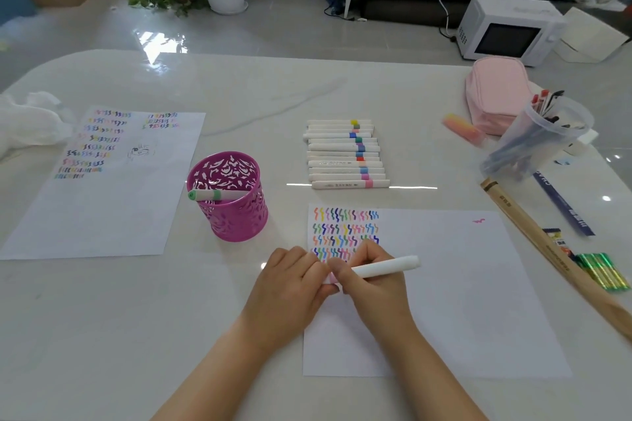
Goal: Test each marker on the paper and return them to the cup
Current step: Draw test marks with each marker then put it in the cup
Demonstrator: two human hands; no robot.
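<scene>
1. Our read: the right hand (371,280) is wrapped round the marker (386,265) barrel, low over the paper (461,301), just under the squiggles (345,229). The left hand (290,280) pinches the marker's pink end, so both hands are clamped on the one marker.
2. Fingers hide most of the pink bit. We take it for the cap, but cannot tell if it is on, off or halfway.
3. Risk: the tip streaks the paper or a finger. Cause: a tight cap gives way suddenly and the hands jerk apart.
4. Risk: the cap slips free and rolls over the bench (102,318). Cause: the left hand has only a small pinch on it.
5. Risk: the new stroke lands on old squiggles and we can't read the test. Cause: the hands sit right at the bottom row, while the free paper lies right and below.
6. Risk: the paper slides mid-stroke. Cause: we see neither hand pinning it flat.
7. Risk at return: the cup (236,215) stands left of the paper, and a green marker (219,195) lies slanted at its rim, not down inside. Dropping another in could knock it out, and a careless reach could tip the cup.
8. Risk: tested and untested markers get mixed. Cause: the row (345,154) lies behind the paper, apart from the cup, and is an easy wrong place to put this one back.
</scene>
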